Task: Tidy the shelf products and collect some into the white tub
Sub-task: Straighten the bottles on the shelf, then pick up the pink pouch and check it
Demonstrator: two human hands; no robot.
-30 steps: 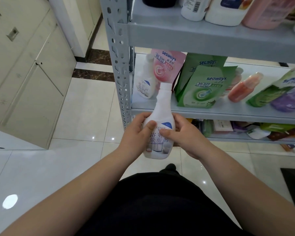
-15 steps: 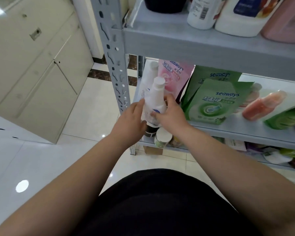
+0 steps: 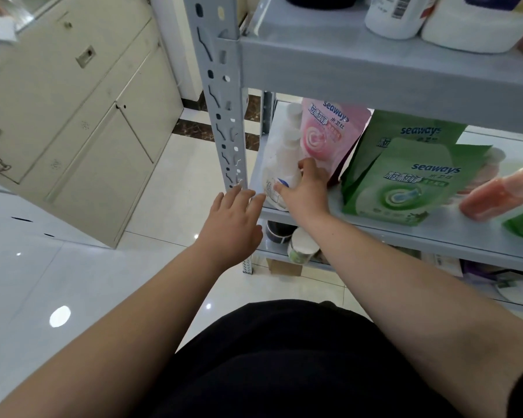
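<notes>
Head view, centre frame, your right hand (image 3: 307, 191) curled round the shelved white bottle (image 3: 280, 167), your left hand (image 3: 233, 224) beside it, fingers straight, empty.

From the head camera, my right hand (image 3: 307, 191) wraps the white bottle (image 3: 280, 167) at the left end of the middle shelf (image 3: 435, 233). It covers the bottle's lower right side and much of its label, and the print that shows is too small to read. A second white bottle (image 3: 293, 114) stands behind, with only its cap and shoulder visible. The front green pouch (image 3: 405, 182) hides most of the rear green pouch (image 3: 414, 131). The orange bottle (image 3: 495, 194) is blurred, its far end cut off at the right edge. The top edge crops the upper-shelf bottles (image 3: 396, 16). Below, my forearm and the shelf lip partly hide a round tin (image 3: 301, 247) and a dark jar (image 3: 280, 232).
</notes>
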